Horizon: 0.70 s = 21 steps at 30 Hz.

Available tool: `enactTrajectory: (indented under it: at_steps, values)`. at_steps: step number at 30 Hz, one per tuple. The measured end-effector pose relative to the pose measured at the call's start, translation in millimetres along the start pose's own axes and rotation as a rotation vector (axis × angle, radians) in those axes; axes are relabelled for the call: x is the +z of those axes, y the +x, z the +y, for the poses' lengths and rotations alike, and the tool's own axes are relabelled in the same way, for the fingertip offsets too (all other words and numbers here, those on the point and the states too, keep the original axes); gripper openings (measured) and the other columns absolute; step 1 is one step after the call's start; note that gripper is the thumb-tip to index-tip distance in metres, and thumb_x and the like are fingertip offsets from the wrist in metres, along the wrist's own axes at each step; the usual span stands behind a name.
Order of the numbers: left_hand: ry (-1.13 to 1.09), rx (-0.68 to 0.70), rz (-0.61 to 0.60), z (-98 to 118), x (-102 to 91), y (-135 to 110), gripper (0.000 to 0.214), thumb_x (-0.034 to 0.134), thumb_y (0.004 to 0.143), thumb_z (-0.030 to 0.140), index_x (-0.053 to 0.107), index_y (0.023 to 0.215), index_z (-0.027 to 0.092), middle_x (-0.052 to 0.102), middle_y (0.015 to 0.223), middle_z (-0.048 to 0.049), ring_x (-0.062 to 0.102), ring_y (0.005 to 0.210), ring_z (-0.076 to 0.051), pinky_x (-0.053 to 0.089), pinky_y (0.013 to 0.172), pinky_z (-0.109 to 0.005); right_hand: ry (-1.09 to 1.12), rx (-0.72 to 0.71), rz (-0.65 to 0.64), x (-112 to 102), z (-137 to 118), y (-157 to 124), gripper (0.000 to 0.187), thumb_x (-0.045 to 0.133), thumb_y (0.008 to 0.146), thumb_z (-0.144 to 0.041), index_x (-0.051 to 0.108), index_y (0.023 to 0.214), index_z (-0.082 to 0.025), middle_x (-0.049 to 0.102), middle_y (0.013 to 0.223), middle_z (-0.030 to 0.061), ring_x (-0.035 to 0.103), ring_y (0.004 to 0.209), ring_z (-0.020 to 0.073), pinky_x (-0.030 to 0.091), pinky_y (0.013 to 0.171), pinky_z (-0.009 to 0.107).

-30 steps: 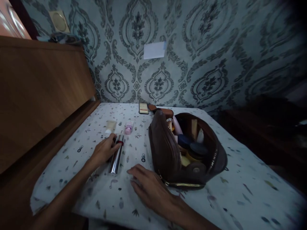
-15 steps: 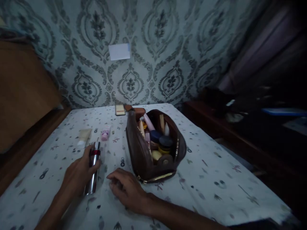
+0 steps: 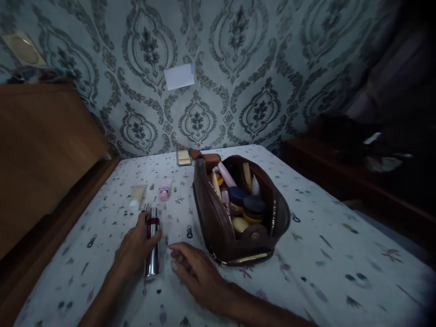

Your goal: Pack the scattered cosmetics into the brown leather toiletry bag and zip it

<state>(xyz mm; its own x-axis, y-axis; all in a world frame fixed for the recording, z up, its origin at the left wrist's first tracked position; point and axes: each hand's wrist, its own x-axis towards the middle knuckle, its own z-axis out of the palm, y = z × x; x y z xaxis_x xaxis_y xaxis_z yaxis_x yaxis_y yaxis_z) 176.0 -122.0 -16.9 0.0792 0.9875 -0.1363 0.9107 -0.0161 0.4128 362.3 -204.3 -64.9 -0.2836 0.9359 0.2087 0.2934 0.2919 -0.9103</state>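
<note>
On cloth, left hand around silver tube, brown bag.

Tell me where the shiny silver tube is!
The silver tube is left of centre in the head view, in the left hand, left of the brown bag and below the pink tube.

The single view looks from the person's head, above and on the near side of the brown bag, facing forward and down enough to see into the bag's open top. It sits near enough that the left hand and right hand loom large to the bag's left and front, yet spans wide, taking in the patterned wall behind the bag and the wooden cabinet far to its left.
</note>
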Motion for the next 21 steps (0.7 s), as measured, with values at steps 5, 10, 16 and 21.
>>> enactTrajectory:
  at_steps: [5,10,16,21]
  values:
    - [0.317,-0.001,-0.009,18,-15.8,-1,0.037,0.039,0.099,0.046,0.046,0.126,0.024,0.074,0.091,-0.0077,0.072,0.089,-0.03,0.045,0.069,-0.033,-0.008,-0.006,-0.01,0,-2,2,0.03,0.049,0.096,-0.024,0.058,0.124,-0.02,0.07,0.106,0.0072,0.066,0.092,0.0188,0.051,0.084,0.031]
    - [0.414,0.11,0.085,32,-29.1,32,0.031,0.035,0.101,0.044,0.056,0.113,0.023,0.074,0.103,-0.0097,0.07,0.1,-0.027,0.045,0.075,-0.033,-0.003,-0.025,-0.018,-1,-2,3,0.029,0.049,0.095,-0.022,0.06,0.121,-0.017,0.07,0.105,0.0084,0.065,0.092,0.0194,0.051,0.085,0.031]
    - [0.375,0.093,0.115,46,-15.9,92,0.035,0.045,0.096,0.046,0.055,0.113,0.018,0.07,0.116,-0.0161,0.065,0.109,-0.03,0.047,0.08,-0.035,0.003,-0.008,-0.008,-1,3,3,0.03,0.049,0.095,-0.026,0.062,0.12,-0.017,0.07,0.102,0.0081,0.065,0.088,0.0184,0.051,0.082,0.03]
    - [0.295,0.076,0.099,44,-4.4,111,0.033,0.053,0.087,0.045,0.054,0.107,0.017,0.071,0.108,-0.0199,0.067,0.102,-0.036,0.046,0.079,-0.04,-0.012,-0.021,-0.01,0,3,3,0.03,0.051,0.093,-0.027,0.064,0.116,-0.015,0.069,0.096,0.008,0.064,0.083,0.0184,0.05,0.076,0.029]
